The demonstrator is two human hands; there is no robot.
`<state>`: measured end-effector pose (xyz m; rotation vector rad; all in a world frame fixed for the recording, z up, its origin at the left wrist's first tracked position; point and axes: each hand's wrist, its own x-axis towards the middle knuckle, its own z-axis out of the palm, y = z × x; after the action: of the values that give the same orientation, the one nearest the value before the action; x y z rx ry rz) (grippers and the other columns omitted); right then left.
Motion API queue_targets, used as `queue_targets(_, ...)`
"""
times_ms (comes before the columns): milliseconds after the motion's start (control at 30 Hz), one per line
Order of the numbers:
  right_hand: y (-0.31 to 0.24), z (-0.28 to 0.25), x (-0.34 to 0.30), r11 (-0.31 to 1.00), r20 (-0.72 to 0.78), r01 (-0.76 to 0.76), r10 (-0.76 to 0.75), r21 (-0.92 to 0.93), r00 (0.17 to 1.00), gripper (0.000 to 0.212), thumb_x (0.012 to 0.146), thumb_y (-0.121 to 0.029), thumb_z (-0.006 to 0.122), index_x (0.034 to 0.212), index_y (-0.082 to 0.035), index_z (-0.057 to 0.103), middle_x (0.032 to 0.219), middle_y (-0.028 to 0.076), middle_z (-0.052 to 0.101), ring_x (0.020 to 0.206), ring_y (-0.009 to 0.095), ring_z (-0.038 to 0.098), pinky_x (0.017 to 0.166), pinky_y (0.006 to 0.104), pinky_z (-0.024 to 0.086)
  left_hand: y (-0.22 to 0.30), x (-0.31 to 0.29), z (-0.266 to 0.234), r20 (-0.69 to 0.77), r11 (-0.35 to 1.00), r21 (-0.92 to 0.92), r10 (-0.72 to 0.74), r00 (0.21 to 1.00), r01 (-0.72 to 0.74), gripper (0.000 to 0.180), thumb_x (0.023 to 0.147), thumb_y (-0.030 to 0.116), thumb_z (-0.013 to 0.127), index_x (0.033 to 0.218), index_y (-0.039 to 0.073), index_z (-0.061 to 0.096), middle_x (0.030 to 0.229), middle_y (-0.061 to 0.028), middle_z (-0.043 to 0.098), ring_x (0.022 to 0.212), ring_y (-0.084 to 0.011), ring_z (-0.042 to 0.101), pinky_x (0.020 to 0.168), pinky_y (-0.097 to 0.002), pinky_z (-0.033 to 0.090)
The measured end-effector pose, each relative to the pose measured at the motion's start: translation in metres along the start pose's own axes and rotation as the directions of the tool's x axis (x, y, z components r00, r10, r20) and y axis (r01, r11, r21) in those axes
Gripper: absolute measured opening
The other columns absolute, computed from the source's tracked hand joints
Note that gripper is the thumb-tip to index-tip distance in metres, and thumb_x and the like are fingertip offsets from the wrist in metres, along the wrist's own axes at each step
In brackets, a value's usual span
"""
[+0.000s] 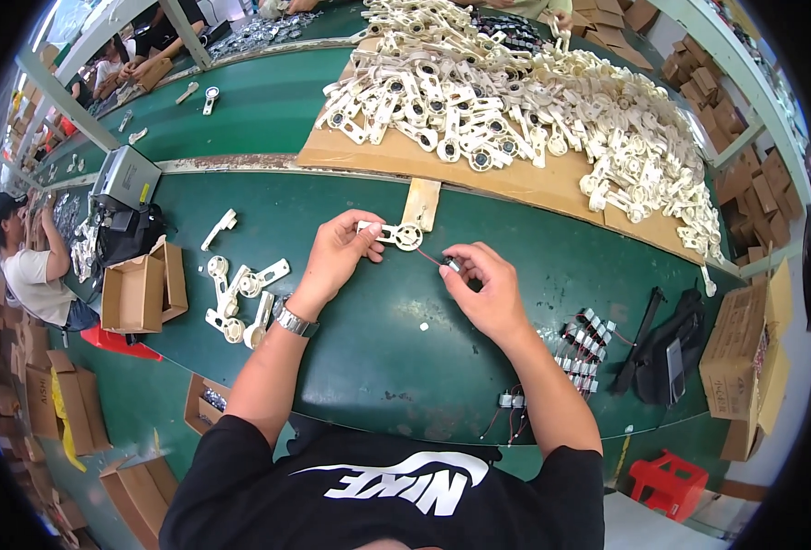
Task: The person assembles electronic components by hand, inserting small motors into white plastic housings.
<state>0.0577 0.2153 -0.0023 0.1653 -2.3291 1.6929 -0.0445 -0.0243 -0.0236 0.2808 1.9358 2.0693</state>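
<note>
Over the middle of the green bench, my left hand (pixel 339 252) grips the handle end of a white plastic housing (pixel 405 236), whose round ring end points right. My right hand (pixel 486 286) pinches a small motor (pixel 452 264) with a thin red wire that runs toward the ring. Right of my right forearm lie several small silver motors with wires (pixel 581 348). Left of my left hand rests a loose group of white plastic housings (pixel 231 298). A small white piece (pixel 424 326) lies on the bench between my forearms.
A large heap of white housings (pixel 479 101) covers a cardboard sheet (pixel 552 188) at the far side. A black bag (pixel 676 344) lies right, near a cardboard box (pixel 740 339). Open boxes (pixel 135 291) and a grey metal case (pixel 126 174) stand left. A co-worker (pixel 34 257) sits far left.
</note>
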Motion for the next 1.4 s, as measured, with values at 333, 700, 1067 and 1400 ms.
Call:
queue_targets(333, 0.001, -0.001, 0.001, 0.978, -0.002, 0.058, -0.06, -0.201, 0.998, 0.021, 0.091, -0.002, 0.075, 0.111, 0.001, 0.069, 0.088, 0.01, 0.064, 0.068, 0.016, 0.066, 0.06, 0.0296, 0.054, -0.001, 0.002, 0.004, 0.096, 0.995, 0.099, 0.013, 0.995, -0.022, 0.016, 0.105, 0.013, 0.066, 0.115, 0.002, 0.069, 0.094, -0.0007, 0.07, 0.08, -0.0065, 0.061, 0.069, -0.0235, 0.052)
queue_targets(700, -0.012, 0.012, -0.005, 0.809, 0.007, 0.315, -0.359, -0.496, 0.933, 0.027, 0.08, 0.003, 0.079, 0.105, 0.0, 0.069, 0.105, 0.017, 0.064, 0.098, 0.037, 0.06, 0.086, 0.0451, 0.051, 0.014, -0.038, 0.057, -0.11, 0.911, 0.369, 0.242, 0.964, -0.186, 0.031, 0.092, 0.014, 0.082, 0.115, 0.003, 0.064, 0.081, -0.0048, 0.069, 0.072, -0.0053, 0.06, 0.063, -0.0276, 0.052)
queue_targets(1067, -0.012, 0.019, -0.011, 0.857, 0.007, 0.264, -0.291, -0.443, 0.957, 0.027, 0.08, 0.009, 0.072, 0.104, 0.001, 0.063, 0.088, 0.014, 0.06, 0.073, 0.029, 0.059, 0.067, 0.0401, 0.048, 0.008, -0.044, 0.059, -0.108, 0.951, 0.233, 0.231, 0.967, -0.202, 0.033, 0.095, 0.017, 0.078, 0.114, 0.001, 0.056, 0.074, -0.004, 0.061, 0.069, -0.0117, 0.059, 0.062, -0.0311, 0.048)
queue_targets(1400, -0.039, 0.014, -0.013, 0.889, 0.084, 0.198, -0.179, -0.414, 0.98, 0.019, 0.093, -0.002, 0.069, 0.112, -0.002, 0.067, 0.092, 0.02, 0.07, 0.08, 0.03, 0.069, 0.077, 0.0405, 0.056, 0.013, -0.04, 0.054, -0.032, 0.954, 0.166, 0.259, 0.965, -0.25, 0.027, 0.096, 0.015, 0.076, 0.106, 0.002, 0.054, 0.076, -0.0039, 0.064, 0.071, -0.0104, 0.063, 0.062, -0.029, 0.05)
